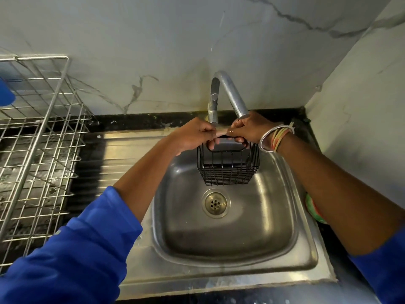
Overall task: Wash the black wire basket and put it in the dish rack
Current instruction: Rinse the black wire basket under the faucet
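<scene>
A small black wire basket (228, 167) hangs over the steel sink (228, 249), just under the spout of the curved tap (232, 93). My left hand (195, 134) grips its top rim from the left, fingers curled over the wire. My right hand (249, 128) holds the rim from the right, directly below the spout, and hides the far edge of the basket. No stream of water is visible. The metal dish rack (39, 137) stands on the counter to the left.
A ribbed steel drainboard (122, 159) lies between the rack and the bowl. The drain (215, 204) sits in the bowl's middle. A green and orange scrubber (315, 212) lies at the sink's right edge. Marble walls close in behind and on the right.
</scene>
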The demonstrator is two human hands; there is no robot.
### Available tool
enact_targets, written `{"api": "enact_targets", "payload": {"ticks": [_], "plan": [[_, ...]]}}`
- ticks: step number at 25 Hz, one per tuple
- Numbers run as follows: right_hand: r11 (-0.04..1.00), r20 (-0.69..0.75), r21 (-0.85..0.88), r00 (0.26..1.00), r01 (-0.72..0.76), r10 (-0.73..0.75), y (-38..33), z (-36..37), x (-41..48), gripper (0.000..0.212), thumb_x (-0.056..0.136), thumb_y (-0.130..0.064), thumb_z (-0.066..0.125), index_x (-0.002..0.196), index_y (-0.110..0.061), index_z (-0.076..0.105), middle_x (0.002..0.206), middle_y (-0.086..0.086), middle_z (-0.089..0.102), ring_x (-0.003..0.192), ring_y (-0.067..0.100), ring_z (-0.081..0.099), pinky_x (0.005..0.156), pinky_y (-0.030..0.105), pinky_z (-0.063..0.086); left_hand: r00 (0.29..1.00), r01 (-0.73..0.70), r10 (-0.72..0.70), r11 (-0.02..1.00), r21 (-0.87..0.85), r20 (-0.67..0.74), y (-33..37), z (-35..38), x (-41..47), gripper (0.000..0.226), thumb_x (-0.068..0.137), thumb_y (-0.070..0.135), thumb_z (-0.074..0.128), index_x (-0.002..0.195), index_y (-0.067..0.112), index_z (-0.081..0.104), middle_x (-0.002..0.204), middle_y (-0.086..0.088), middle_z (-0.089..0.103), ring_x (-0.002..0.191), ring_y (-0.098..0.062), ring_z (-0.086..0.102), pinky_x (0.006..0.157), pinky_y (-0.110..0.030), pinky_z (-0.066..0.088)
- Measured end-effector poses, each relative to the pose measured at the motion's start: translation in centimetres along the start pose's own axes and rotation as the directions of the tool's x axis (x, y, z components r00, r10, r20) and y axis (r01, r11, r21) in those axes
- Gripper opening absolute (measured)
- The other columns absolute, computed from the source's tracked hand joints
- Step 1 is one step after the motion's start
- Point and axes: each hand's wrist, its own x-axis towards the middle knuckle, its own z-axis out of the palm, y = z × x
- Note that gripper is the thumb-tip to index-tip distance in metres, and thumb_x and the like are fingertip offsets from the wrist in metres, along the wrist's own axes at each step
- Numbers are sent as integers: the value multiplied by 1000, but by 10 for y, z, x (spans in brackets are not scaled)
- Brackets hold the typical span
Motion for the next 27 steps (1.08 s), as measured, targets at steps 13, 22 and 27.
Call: {"api": "enact_targets", "payload": {"ticks": [13,22,27], "plan": [[974,47,159,985,159,-169,7,-2,-3,18,87,-19,69,76,-5,71,65,6,64,65,16,60,78,31,53,985,-16,3,997,72,175,23,-11,0,15,101,11,60,96,1,71,75,-2,71,61,-8,65,81,-29,53],[916,20,341,973,211,-232,25,10,-4,12,86,-17,66,78,-10,70,63,0,65,54,8,58,53,19,49,983,6,29,982,-189,182,22,-12,-7,23,102,22,60,97,4,73,83,-6,73,74,-13,68,72,-26,57],[933,36,313,980,176,-197,39,-1,-7,9,85,-16,67,89,-11,73,76,9,72,68,25,66,69,36,57,995,-77,93,952,-296,40,18,-16,-8,22,101,15,62,81,10,70,72,2,69,71,-8,65,77,-21,52]]}}
